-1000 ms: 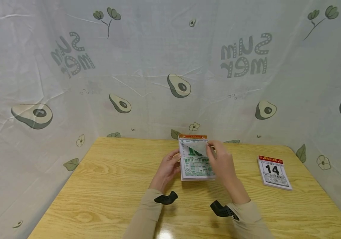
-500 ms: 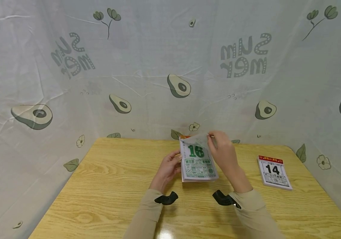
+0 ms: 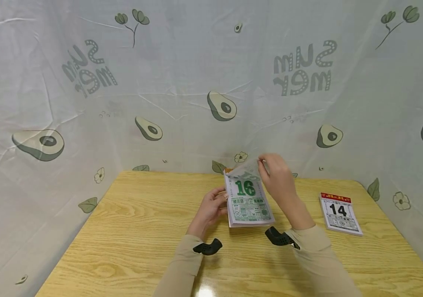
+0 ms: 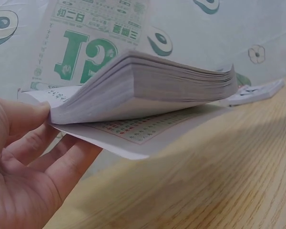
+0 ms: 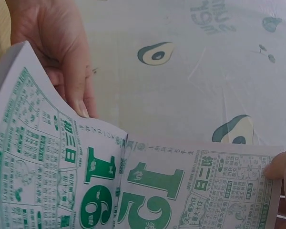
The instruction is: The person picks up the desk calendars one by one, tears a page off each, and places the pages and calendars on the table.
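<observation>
A tear-off calendar [image 3: 249,208] with a red and gold header is held tilted over the table, its sheet with a green 16 facing up. My left hand [image 3: 210,205] grips its left edge, thumb on top and fingers underneath. Between thumb and fingertips, my right hand [image 3: 279,177] pinches the free end of a thin page [image 3: 246,168] and holds it up past the header. That page bears a green 15 and still joins the pad along the top in the right wrist view. From the left wrist, the thick pad [image 4: 181,86] stands apart from its backing sheet [image 4: 138,149].
A second calendar [image 3: 340,215] with a red header and a black 14 lies on the right of the wooden table [image 3: 133,239]. Behind the table's far edge hangs a pale curtain [image 3: 182,82] with avocado prints. Black wrist mounts [image 3: 207,247] sit at both cuffs.
My right hand has lifted the page upward and away from the pad, uncovering the whole 16 sheet. My left hand keeps its grip, and the calendar has shifted slightly right.
</observation>
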Demonstrator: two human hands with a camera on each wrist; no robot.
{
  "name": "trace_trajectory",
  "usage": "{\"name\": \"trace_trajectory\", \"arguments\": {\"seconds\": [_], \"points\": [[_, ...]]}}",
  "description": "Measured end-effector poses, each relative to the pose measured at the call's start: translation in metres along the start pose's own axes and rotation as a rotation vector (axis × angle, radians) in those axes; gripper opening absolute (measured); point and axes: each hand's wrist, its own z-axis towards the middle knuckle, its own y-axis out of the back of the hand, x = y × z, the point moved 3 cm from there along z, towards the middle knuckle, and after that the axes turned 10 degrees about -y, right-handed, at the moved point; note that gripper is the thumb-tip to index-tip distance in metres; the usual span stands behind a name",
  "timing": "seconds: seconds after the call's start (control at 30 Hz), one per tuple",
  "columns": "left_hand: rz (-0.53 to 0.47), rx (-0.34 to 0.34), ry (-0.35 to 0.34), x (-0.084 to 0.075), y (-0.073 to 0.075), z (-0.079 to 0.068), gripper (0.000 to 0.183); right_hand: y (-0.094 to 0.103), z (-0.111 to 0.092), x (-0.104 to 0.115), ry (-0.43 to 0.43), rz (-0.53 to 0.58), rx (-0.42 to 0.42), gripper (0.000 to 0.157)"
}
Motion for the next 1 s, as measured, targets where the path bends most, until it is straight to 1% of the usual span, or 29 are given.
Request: {"name": "trace_trajectory", "arguments": {"seconds": [0.27,0.43,0.6,0.7,0.87,1.0], "points": [[0.0,0.026,-0.008,0.002,-0.001,0.001,0.035,-0.001,0.02,0.002,0.015,-0.025,0.036,0.009],[0.001,0.029,-0.009,0.001,-0.002,0.001,0.034,-0.002,0.036,0.002,0.018,-0.03,0.079,0.01],[0.002,0.029,-0.007,0.001,-0.004,0.0,0.033,-0.006,0.051,-0.003,0.004,-0.04,0.139,0.011],[0.006,0.033,-0.009,0.001,-0.005,0.0,0.033,-0.009,0.059,-0.008,-0.033,-0.039,0.189,0.012],[0.013,0.046,-0.011,0.001,-0.005,0.0,0.035,-0.013,0.069,-0.019,-0.151,0.002,0.275,0.016],[0.014,0.058,-0.012,0.002,-0.006,0.0,0.035,-0.018,0.073,-0.03,-0.216,0.032,0.293,0.017]]}}
